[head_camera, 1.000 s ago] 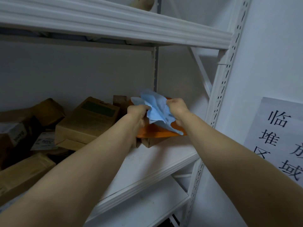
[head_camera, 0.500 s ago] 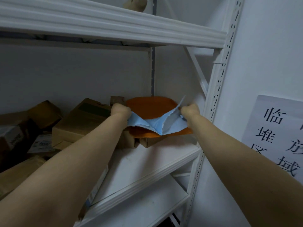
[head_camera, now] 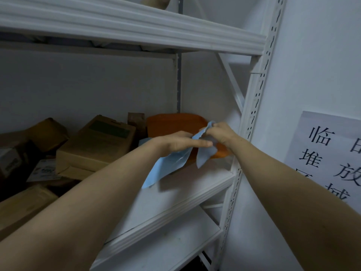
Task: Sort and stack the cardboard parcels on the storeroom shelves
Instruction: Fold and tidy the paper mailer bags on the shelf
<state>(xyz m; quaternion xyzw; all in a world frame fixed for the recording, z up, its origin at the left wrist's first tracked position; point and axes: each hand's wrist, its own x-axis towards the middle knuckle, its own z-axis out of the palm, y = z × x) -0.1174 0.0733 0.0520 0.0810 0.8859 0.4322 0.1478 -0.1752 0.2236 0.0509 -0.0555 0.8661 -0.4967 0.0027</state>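
At the right end of the middle shelf [head_camera: 195, 184], both hands are on a torn blue sheet [head_camera: 171, 163].
Right hand [head_camera: 219, 132] has its fingers curled tight on the sheet's upper edge; left hand [head_camera: 175, 141] lies over it with fingers straight, thumb hidden, so its grip cannot be told. Orange parcel [head_camera: 175, 123] lies just behind; cardboard parcels [head_camera: 97, 145] are heaped to the left.

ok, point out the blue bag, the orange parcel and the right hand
blue bag [head_camera: 168, 166]: head view, hanging left part
orange parcel [head_camera: 175, 123]: head view, top face
right hand [head_camera: 220, 133]: head view, back of hand
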